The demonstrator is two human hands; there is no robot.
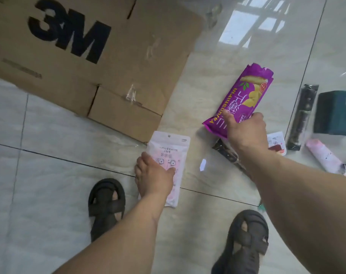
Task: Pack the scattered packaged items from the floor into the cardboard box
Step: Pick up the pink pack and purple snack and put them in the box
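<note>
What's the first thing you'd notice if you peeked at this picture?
Probably the bright purple snack bag on the shiny floor, gripped at its near end by the right hand. Then the big cardboard box with bold black letters, top left, and the left hand on a pink packet beside it.

Both bare forearms reach down and forward. The left hand (pixel 154 175) lies palm down, fingers curled over what it grips, thumb spread to the right. The right hand (pixel 245 131) stretches farther ahead, thumb and fingers pinching.
</note>
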